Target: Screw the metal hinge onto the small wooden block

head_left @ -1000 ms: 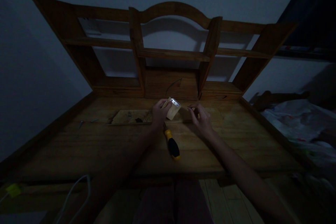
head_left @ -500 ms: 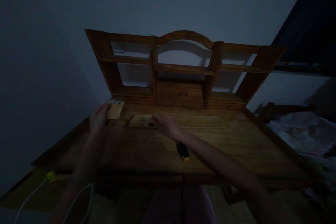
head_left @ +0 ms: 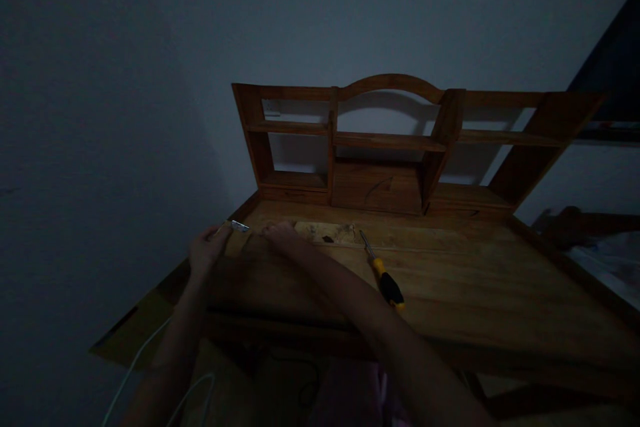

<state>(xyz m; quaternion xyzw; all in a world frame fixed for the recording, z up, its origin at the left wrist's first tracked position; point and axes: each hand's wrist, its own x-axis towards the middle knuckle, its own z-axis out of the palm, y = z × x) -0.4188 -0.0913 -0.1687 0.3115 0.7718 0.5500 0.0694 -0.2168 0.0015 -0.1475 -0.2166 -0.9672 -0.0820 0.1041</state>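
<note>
The scene is very dark. My left hand (head_left: 207,250) is at the left edge of a wooden desk (head_left: 450,287), fingers curled round a small wooden block with a shiny metal fitting (head_left: 237,227) on top. My right hand (head_left: 280,233) reaches across to the left and rests on the desk just beside that block; its fingers look curled, and I cannot make out anything in them. A screwdriver (head_left: 383,273) with a yellow and black handle lies on the desk to the right of both hands. A pale recessed patch (head_left: 325,232) shows in the desk top behind my right hand.
A wooden hutch with shelves (head_left: 390,140) stands at the back of the desk against a grey wall. A white cable (head_left: 140,360) hangs at the lower left. Bedding (head_left: 607,263) shows at the far right.
My left hand carried the block from the desk's middle to its left edge. My right hand followed it leftward. My view turned left, leaving the screwdriver to the right.
</note>
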